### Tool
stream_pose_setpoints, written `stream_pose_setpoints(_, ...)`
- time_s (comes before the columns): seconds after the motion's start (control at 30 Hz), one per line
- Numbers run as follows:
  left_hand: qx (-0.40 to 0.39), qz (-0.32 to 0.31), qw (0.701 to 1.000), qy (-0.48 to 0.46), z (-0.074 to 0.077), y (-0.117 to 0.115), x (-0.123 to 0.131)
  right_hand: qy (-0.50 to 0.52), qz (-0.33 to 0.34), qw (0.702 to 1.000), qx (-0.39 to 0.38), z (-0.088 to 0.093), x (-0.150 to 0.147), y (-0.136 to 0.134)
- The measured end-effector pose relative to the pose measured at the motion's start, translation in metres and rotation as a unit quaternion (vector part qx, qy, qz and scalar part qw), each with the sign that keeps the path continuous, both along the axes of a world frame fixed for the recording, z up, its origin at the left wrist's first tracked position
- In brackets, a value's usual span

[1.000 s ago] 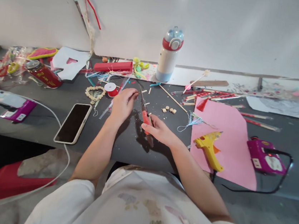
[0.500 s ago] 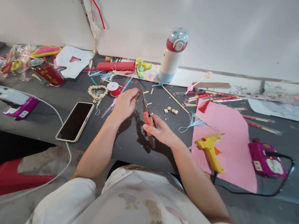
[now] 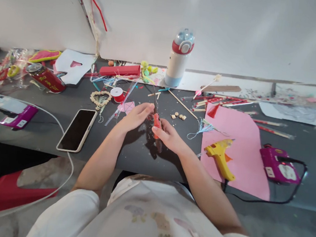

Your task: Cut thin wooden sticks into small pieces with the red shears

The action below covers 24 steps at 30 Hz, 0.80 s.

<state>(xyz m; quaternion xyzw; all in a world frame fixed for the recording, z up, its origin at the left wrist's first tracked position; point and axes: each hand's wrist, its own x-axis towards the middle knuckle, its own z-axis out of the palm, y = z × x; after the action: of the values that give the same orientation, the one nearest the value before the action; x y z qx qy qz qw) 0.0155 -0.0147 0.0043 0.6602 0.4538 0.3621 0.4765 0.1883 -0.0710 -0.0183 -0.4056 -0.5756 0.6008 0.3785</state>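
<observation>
My right hand (image 3: 168, 134) is wrapped round the orange-red handle of a cutting tool (image 3: 156, 123) with a long, narrow dark blade. Its blade points away from me, above the dark table. Beside the base of that blade, my left hand (image 3: 138, 116) has its fingertips pinched together; anything between them is too small to make out. A pink paper circle (image 3: 126, 107) with drawn lines lies behind the left hand. Just beyond the tool are short cut stick pieces (image 3: 154, 94), and small pale wooden bits (image 3: 179, 116) lie to the right.
A white bottle (image 3: 179, 58) stands at the back. To the right, a yellow glue gun (image 3: 221, 156) rests on pink sheet (image 3: 246, 144), near a purple power block (image 3: 279, 164). On the left are a phone (image 3: 77, 130), a red can (image 3: 46, 78) and a thread spool (image 3: 117, 94).
My left hand has come down and right, toward the tool's handle, uncovering the pink paper circle. The right hand keeps its hold on the cutting tool. The whole view has shifted slightly.
</observation>
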Motion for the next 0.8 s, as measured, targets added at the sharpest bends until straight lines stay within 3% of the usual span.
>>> stream_pose_setpoints(0.1,-0.026,-0.095,0.995,0.008,0.003,-0.004,0.004,0.001,-0.024,1.0,-0.019,0.001,-0.001,0.002)
stream_pose_setpoints(0.17,-0.037,-0.119,0.992,0.002,0.004,-0.006,0.007,-0.006,-0.042,0.999,-0.025,-0.001,-0.001,0.004)
stream_pose_setpoints(0.4,-0.104,-0.1,0.986,-0.078,0.001,-0.007,0.015,0.023,-0.044,0.999,-0.014,-0.005,-0.003,0.006)
stream_pose_setpoints(0.8,-0.09,-0.084,0.989,-0.086,0.001,-0.008,0.014,0.038,-0.018,0.999,0.024,-0.006,-0.001,0.006)
